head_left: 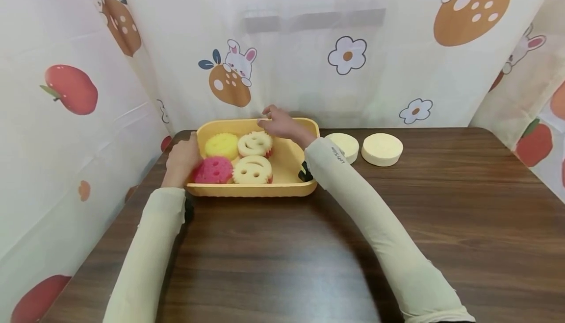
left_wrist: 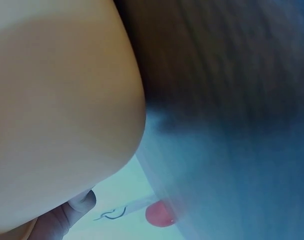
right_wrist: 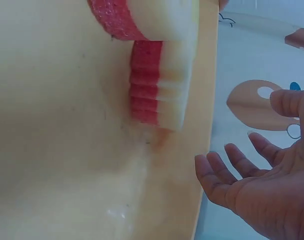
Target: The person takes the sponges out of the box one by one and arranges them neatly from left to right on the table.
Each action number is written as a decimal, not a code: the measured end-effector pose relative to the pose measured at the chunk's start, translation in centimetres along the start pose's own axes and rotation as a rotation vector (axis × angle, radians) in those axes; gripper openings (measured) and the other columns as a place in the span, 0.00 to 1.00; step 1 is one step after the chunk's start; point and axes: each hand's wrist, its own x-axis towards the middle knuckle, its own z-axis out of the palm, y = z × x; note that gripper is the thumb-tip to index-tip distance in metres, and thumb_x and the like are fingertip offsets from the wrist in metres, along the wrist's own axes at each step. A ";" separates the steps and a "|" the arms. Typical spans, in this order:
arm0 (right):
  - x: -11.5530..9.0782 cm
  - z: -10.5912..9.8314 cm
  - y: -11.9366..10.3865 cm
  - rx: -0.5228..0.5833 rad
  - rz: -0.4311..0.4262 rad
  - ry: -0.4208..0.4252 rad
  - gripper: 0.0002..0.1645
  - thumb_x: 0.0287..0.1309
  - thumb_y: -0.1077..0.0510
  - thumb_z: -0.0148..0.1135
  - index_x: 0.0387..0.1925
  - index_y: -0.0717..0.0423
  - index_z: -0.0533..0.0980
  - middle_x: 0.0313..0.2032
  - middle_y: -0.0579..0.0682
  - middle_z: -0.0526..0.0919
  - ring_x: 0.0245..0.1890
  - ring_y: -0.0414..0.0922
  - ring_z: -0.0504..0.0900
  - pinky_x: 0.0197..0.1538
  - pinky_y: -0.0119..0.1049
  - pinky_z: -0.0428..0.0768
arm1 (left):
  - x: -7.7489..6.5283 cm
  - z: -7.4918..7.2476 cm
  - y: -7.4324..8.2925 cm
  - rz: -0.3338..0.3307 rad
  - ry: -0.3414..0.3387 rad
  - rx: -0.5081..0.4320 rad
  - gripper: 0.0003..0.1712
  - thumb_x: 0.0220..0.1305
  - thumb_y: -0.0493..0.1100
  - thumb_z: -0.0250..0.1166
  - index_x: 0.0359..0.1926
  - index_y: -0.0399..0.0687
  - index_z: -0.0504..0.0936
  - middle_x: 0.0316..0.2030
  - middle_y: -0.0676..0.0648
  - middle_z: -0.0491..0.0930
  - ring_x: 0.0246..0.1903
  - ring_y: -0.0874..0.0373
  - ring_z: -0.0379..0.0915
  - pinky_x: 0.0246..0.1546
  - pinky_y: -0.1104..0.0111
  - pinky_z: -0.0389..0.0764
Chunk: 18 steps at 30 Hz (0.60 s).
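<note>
A yellow plastic tub (head_left: pixel 291 163) stands on the table with several round smiley-face sponges inside. Among these are a yellow sponge (head_left: pixel 221 145), a pink sponge (head_left: pixel 214 170) and two cream ones with red undersides: one cream sponge (head_left: pixel 252 169) in front, the other cream sponge (right_wrist: pixel 159 85) behind it. My left hand (head_left: pixel 183 159) grips the tub's left rim; in the left wrist view a digit lies along the outer wall. Over the back rim, my right hand (head_left: pixel 282 124) holds nothing, its fingers spread and slightly bent in the right wrist view.
Two plain cream discs, a nearer disc (head_left: pixel 344 146) and a farther disc (head_left: pixel 382 149), lie right of the tub on the brown wooden table (head_left: pixel 441 205). A printed curtain (head_left: pixel 300 68) hangs close behind the tub and along both sides.
</note>
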 end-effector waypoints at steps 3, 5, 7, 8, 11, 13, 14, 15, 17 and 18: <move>0.3 0.4 0.0 0.001 -0.003 -0.020 0.33 0.71 0.46 0.49 0.69 0.60 0.59 0.69 0.63 0.65 0.70 0.56 0.65 0.72 0.48 0.67 | 0.0 -0.2 0.1 -0.001 0.000 -0.001 0.44 0.64 0.41 0.58 0.76 0.37 0.47 0.54 0.25 0.72 0.47 0.30 0.75 0.48 0.37 0.80; 0.4 0.6 0.1 -0.009 -0.008 -0.030 0.33 0.71 0.46 0.50 0.69 0.61 0.59 0.69 0.64 0.65 0.71 0.56 0.64 0.72 0.48 0.66 | -0.1 -0.3 0.2 -0.003 -0.001 -0.003 0.45 0.64 0.41 0.58 0.77 0.37 0.46 0.55 0.25 0.72 0.48 0.31 0.75 0.47 0.37 0.80; 0.6 0.9 0.2 -0.029 -0.015 -0.036 0.33 0.71 0.46 0.50 0.68 0.61 0.59 0.68 0.64 0.65 0.72 0.56 0.64 0.73 0.48 0.66 | 0.0 -0.2 0.2 -0.002 0.001 -0.003 0.46 0.64 0.41 0.58 0.77 0.38 0.46 0.56 0.25 0.71 0.48 0.31 0.75 0.47 0.37 0.80; 0.8 1.0 0.4 -0.038 -0.020 -0.037 0.33 0.71 0.46 0.50 0.68 0.62 0.60 0.68 0.64 0.66 0.71 0.55 0.64 0.73 0.47 0.66 | 0.0 -0.2 0.2 -0.002 0.001 -0.003 0.46 0.64 0.42 0.58 0.77 0.38 0.45 0.57 0.25 0.71 0.48 0.31 0.75 0.47 0.37 0.80; 0.9 1.2 0.6 -0.060 -0.037 -0.036 0.33 0.70 0.47 0.50 0.68 0.61 0.61 0.67 0.63 0.67 0.71 0.55 0.65 0.72 0.47 0.67 | 0.0 -0.2 0.2 -0.001 0.011 -0.002 0.46 0.64 0.41 0.59 0.77 0.38 0.46 0.56 0.25 0.72 0.48 0.31 0.75 0.48 0.37 0.80; 1.0 1.3 0.7 -0.065 -0.045 -0.035 0.33 0.70 0.47 0.51 0.67 0.61 0.61 0.66 0.63 0.67 0.71 0.55 0.65 0.71 0.47 0.67 | 0.0 -0.1 0.1 0.005 0.018 0.003 0.45 0.64 0.41 0.59 0.76 0.37 0.47 0.55 0.25 0.73 0.47 0.31 0.76 0.48 0.38 0.80; 1.1 1.4 0.8 -0.068 -0.049 -0.038 0.33 0.70 0.47 0.51 0.67 0.62 0.62 0.66 0.63 0.67 0.71 0.55 0.65 0.71 0.47 0.67 | 0.0 -0.1 0.1 0.007 0.018 0.006 0.45 0.64 0.41 0.59 0.76 0.37 0.47 0.55 0.25 0.73 0.47 0.31 0.76 0.48 0.38 0.80; 1.1 1.5 0.9 -0.072 -0.052 -0.041 0.32 0.70 0.47 0.51 0.67 0.62 0.62 0.66 0.63 0.67 0.71 0.55 0.65 0.71 0.47 0.68 | 0.0 -0.1 0.1 0.008 0.018 0.008 0.45 0.64 0.42 0.59 0.76 0.37 0.48 0.55 0.25 0.73 0.47 0.31 0.76 0.48 0.38 0.80; 1.2 1.6 1.1 -0.081 -0.060 -0.045 0.32 0.69 0.47 0.51 0.66 0.62 0.62 0.66 0.63 0.67 0.70 0.55 0.65 0.71 0.46 0.68 | -0.1 -0.1 0.1 0.005 0.013 0.009 0.45 0.64 0.42 0.59 0.76 0.36 0.47 0.55 0.25 0.73 0.48 0.31 0.76 0.49 0.38 0.80; 1.1 1.7 1.1 -0.091 -0.067 -0.045 0.32 0.69 0.47 0.52 0.66 0.62 0.62 0.66 0.62 0.67 0.70 0.55 0.65 0.71 0.46 0.68 | -0.1 -0.2 0.0 0.005 0.011 0.009 0.45 0.64 0.42 0.59 0.76 0.36 0.47 0.55 0.25 0.73 0.48 0.31 0.76 0.49 0.38 0.79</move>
